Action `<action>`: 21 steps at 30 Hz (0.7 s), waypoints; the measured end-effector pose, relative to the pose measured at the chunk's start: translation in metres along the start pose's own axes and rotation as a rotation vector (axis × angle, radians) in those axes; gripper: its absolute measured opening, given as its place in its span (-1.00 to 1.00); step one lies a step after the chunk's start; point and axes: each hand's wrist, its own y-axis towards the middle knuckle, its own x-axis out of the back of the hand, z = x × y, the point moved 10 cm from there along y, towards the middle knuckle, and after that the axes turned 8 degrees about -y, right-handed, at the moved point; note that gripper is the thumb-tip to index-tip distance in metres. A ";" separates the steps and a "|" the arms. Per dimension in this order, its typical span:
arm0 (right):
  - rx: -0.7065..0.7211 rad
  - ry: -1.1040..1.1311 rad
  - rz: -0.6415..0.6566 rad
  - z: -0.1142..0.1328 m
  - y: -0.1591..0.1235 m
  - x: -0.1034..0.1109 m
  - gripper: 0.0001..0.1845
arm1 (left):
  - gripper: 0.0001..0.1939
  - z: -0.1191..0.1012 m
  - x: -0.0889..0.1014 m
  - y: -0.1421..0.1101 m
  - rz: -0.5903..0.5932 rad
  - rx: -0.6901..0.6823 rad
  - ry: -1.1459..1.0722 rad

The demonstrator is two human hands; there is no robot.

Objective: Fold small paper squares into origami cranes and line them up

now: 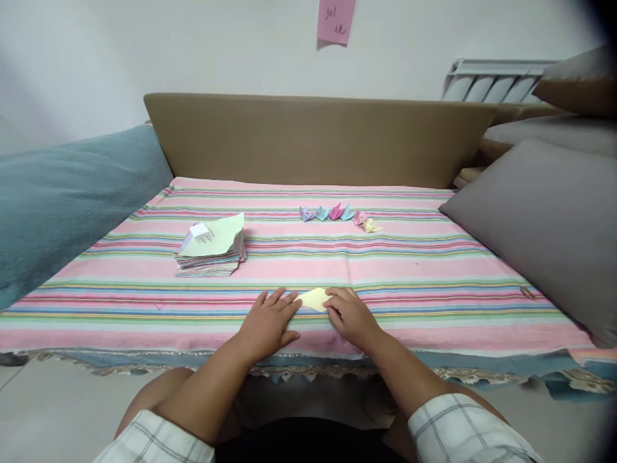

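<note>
Six folded papers (336, 212) lay at one o'clock, a stack (212, 263) at ten; left hand (266, 325), fingers spread, touched part-folded yellow paper (314, 299); right hand (354, 319) pinched it.

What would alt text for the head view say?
Two bare hands, left and right, touch a pale yellow folded paper on a striped cloth. Behind lie a paper stack, left, and a row of small colorful folded papers.

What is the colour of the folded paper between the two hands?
Pale yellow folded paper, plain; it shows best in the head view.
</note>
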 end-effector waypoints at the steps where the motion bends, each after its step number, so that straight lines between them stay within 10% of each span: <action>1: 0.002 0.005 0.006 0.000 0.000 -0.001 -0.80 | -0.42 0.006 0.004 -0.001 0.001 0.017 0.002; 6: -0.002 0.023 0.022 -0.003 0.000 -0.003 -0.79 | -0.73 0.028 0.030 0.004 -0.029 0.088 0.009; 10: -0.006 0.031 0.030 -0.003 0.000 -0.003 -0.79 | -0.77 0.008 0.057 0.012 -0.361 0.013 -0.058; 14: -0.022 0.033 0.039 -0.005 0.002 -0.002 -0.80 | -0.79 -0.039 0.024 0.029 -0.277 -0.267 -0.109; 21: -0.062 0.104 0.065 -0.015 0.004 -0.004 -0.85 | -0.86 -0.027 -0.006 0.045 -0.144 -0.146 -0.111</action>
